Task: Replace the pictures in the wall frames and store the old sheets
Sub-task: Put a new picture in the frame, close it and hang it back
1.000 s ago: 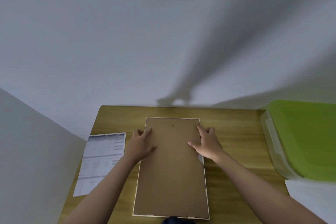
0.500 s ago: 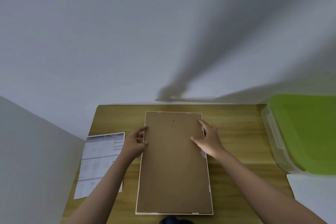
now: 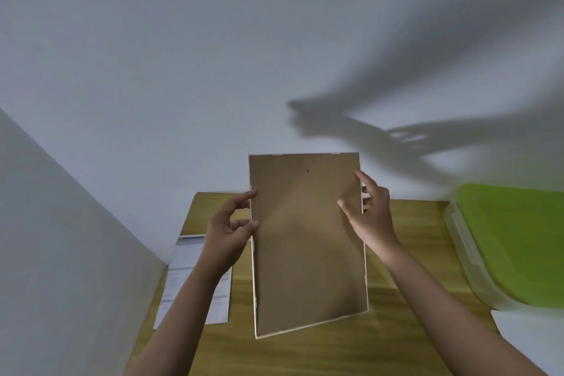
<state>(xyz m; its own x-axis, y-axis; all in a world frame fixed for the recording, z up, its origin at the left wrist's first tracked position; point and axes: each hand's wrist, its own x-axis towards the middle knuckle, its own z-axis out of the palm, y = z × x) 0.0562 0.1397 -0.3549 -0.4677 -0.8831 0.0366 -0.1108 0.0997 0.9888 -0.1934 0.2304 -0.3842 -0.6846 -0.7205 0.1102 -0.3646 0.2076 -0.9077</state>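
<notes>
Printed sheet [image 3: 195, 278]: lies flat on the worktop [image 3: 412, 268], left of the picture frame and partly under the left forearm; its text is too blurred to read.

Left hand [image 3: 227, 227]: holds the picture frame's left long edge in its upper half. The fingers [image 3: 244, 195] are curled, thumb and forefinger tip touching the rim on the brown back side, the other fingers hidden behind the edge.

Picture frame [image 3: 308, 241]: held above the worktop between both hands, brown backing board toward the camera, pale rim showing round it. Its long axis runs away from the person, the far short edge raised against the wall [image 3: 152, 55] and the near short edge low, with the near left corner dipping lowest. Whether that corner touches the worktop cannot be told.

Right hand [image 3: 370, 214]: holds the frame's right long edge at about the same height as the left, thumb pressed on the backing, fingers wrapped round the rim.

Key relation: the frame sits squarely between the two hands, one long edge in each, neither hand nearer; any turning or lifting toward the wall would likely pivot about that long axis.

Storage box [image 3: 518, 241]: clear tub with a green lid, right of the frame, well apart.

White sheet [image 3: 528, 336]: right of the frame, in front of the box.
</notes>
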